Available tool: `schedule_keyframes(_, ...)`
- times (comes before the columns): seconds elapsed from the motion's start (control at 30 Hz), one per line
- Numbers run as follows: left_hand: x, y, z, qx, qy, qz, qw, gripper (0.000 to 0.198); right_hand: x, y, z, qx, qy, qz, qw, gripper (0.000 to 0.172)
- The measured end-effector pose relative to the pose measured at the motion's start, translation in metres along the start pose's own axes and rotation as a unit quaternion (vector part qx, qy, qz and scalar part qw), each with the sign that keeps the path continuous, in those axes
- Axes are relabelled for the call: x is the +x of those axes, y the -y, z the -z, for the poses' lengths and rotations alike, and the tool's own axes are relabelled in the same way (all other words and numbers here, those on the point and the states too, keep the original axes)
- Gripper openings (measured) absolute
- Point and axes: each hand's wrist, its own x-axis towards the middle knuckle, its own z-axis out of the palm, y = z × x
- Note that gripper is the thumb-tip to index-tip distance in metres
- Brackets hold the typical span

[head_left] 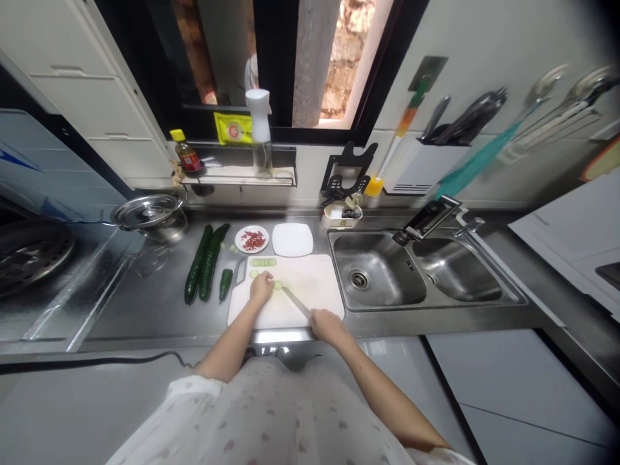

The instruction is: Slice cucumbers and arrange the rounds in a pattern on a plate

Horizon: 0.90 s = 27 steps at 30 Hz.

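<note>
My right hand (329, 325) is wrapped round the handle of a knife (298, 303), whose blade points up and left over the white cutting board (310, 316). By the blade tip lies a pale green cucumber slice (278, 285). My left hand (262, 288) is on the board just left of that slice, fingers curled together; what they hold, if anything, is too small to tell. A row of cucumber slices (264, 263) lies near the board's top left, with a single slice (254, 274) below it. A short cucumber piece (225, 284) rests left of the board.
Two whole cucumbers (209, 265) lie farther left, near a lidded steel pot (157, 216). Behind the board stand a plate of red pieces (252, 239) and a white plate (292, 239). A double sink (378, 297) with a faucet (426, 219) is at the right.
</note>
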Motion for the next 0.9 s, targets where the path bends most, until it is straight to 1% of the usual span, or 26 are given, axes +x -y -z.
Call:
schedule_keyframes(0.07,0.000,0.001,-0.001,0.001,-0.002,-0.005,1.000,0.019,0.002,-0.004,-0.003,0.016,-0.023,-0.003,1.000,0.028)
schedule_keyframes(0.17,-0.003,0.002,-0.004,0.006,-0.010,-0.017,1.000,0.020,0.007,-0.009,-0.005,0.034,-0.062,-0.032,0.997,0.029)
schedule_keyframes(0.23,-0.007,0.002,-0.006,0.014,-0.021,-0.029,0.999,0.020,0.012,-0.011,-0.004,0.040,-0.077,-0.050,0.995,0.030)
schedule_keyframes(0.3,-0.014,0.001,-0.009,0.022,-0.037,-0.049,0.998,0.022,0.016,-0.012,-0.002,0.045,-0.082,-0.060,0.994,0.030)
schedule_keyframes(0.4,-0.025,-0.001,-0.011,0.037,-0.057,-0.096,0.993,0.024,0.021,-0.012,0.001,0.050,-0.086,-0.068,0.993,0.032)
schedule_keyframes(0.5,-0.032,-0.005,-0.011,0.059,-0.055,-0.117,0.990,0.022,0.025,-0.012,0.003,0.051,-0.085,-0.068,0.993,0.033)
schedule_keyframes(0.6,-0.033,-0.008,-0.009,0.068,-0.044,-0.108,0.991,0.020,0.028,-0.011,0.004,0.050,-0.085,-0.063,0.993,0.033)
schedule_keyframes(0.7,-0.028,-0.010,-0.007,0.057,-0.040,-0.094,0.993,0.019,0.029,-0.010,0.003,0.045,-0.086,-0.063,0.993,0.034)
schedule_keyframes(0.8,-0.022,-0.013,-0.005,0.031,-0.041,-0.055,0.997,0.015,0.030,-0.009,0.003,0.043,-0.087,-0.064,0.993,0.034)
schedule_keyframes(0.9,-0.019,-0.015,-0.004,-0.005,-0.028,-0.022,0.999,0.009,0.032,-0.008,0.003,0.043,-0.088,-0.066,0.993,0.035)
